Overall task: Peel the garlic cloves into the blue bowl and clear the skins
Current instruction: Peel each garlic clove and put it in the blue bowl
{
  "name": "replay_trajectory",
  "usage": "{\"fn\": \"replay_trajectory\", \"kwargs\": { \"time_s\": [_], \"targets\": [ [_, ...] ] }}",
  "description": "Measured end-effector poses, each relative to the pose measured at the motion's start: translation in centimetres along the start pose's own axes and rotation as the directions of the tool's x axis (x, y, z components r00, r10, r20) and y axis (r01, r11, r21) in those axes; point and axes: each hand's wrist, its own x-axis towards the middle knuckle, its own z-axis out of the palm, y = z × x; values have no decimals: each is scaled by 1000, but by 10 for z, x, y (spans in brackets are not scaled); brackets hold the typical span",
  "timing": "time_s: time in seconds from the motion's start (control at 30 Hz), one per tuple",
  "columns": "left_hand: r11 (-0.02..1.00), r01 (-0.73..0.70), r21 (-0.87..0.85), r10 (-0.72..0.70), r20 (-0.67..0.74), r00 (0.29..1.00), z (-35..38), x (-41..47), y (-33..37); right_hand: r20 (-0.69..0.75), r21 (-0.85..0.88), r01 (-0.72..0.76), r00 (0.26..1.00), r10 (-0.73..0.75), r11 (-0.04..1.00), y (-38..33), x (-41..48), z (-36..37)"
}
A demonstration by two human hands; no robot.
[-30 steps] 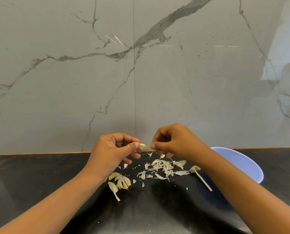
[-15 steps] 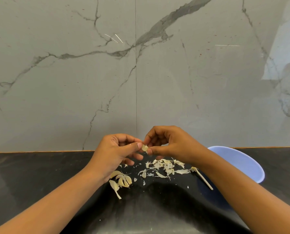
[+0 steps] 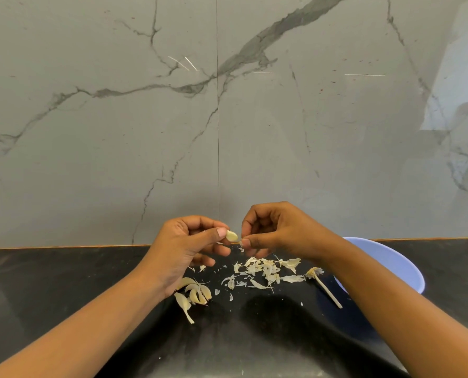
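Observation:
My left hand (image 3: pixel 185 248) pinches a pale garlic cloke between thumb and fingers above the black counter; the garlic clove (image 3: pixel 231 236) shows at the thumb tip. My right hand (image 3: pixel 275 231) is just to its right, thumb and forefinger pinching a small scrap of skin (image 3: pixel 241 243) beside the clove. Below my left hand lies a cluster of unpeeled cloves (image 3: pixel 196 293). Loose skins (image 3: pixel 262 271) are scattered under my right hand. The blue bowl (image 3: pixel 391 266) sits at the right, partly hidden by my right forearm.
A garlic stem with its root end (image 3: pixel 322 286) lies on the black counter (image 3: pixel 63 290) between the skins and the bowl. A grey marble wall (image 3: pixel 227 118) rises straight behind the counter's back edge.
My right hand closed in on the clove half a second ago and has now drawn slightly right, pinching a bit of skin. The clove stays in my left hand.

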Motion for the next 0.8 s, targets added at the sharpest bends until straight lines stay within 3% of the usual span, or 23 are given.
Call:
{"fn": "replay_trajectory", "kwargs": {
  "time_s": [0.13,0.2,0.37,0.53,0.7,0.8],
  "targets": [
    [999,-18,-34,18,-8,1000,0,-1,2,-13,-344,-115,993,118,932,1,1,-9],
    [999,-20,-45,19,-5,1000,0,-2,2,-61,-380,-126,992,111,917,-1,1,-10],
    [998,-23,-61,22,-12,1000,0,-1,1,-207,-335,-91,978,21,938,-5,-1,-10],
    [997,-41,-58,41,-15,999,-1,-1,0,-241,-207,-71,970,20,976,-7,-1,-5],
    [994,-109,-11,109,-22,994,-3,0,-2,-118,45,-196,973,200,980,-13,-1,-1],
    [966,-224,130,226,3,974,-3,1,-3,-47,143,-217,973,226,966,-10,-1,8]
  ]
}}
